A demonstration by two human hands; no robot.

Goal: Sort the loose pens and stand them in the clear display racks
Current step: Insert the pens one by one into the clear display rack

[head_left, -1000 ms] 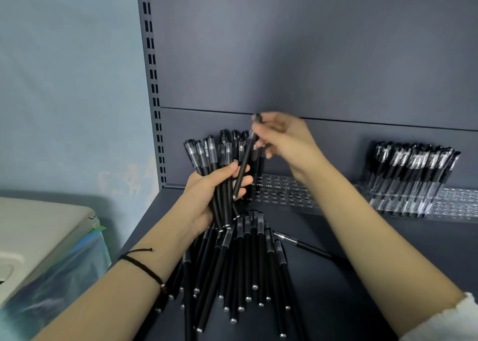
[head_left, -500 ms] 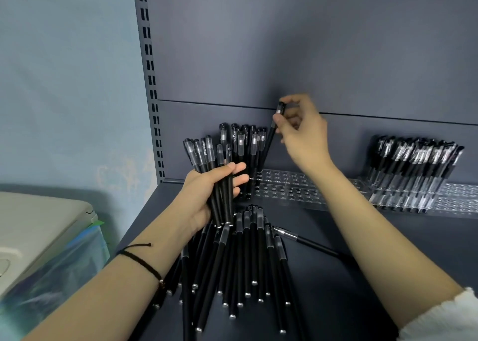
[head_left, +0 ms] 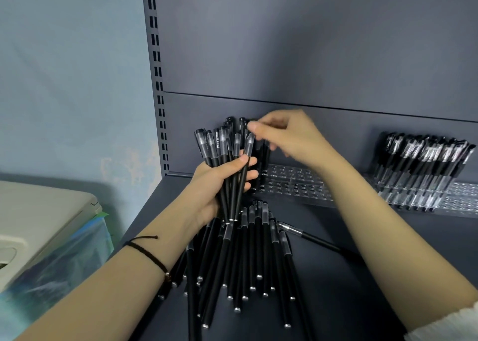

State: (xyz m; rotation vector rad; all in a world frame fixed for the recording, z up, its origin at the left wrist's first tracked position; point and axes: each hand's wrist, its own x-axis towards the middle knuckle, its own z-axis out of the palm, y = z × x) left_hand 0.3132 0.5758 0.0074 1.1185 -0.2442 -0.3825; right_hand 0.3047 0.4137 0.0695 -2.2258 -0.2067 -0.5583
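Head view: left fingers (head_left: 252, 176) grip pen bundle (head_left: 222, 144); right fingers (head_left: 254, 127) at its top, grip unclear.

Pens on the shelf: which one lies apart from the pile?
The pen just right of the pile. It lies alone and slantwise, with a silver band showing; the others fan out together, touching.

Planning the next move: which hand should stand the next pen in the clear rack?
Likely right. The left hand grips the pen bundle; the right hand is at its caps, beside the clear rack.
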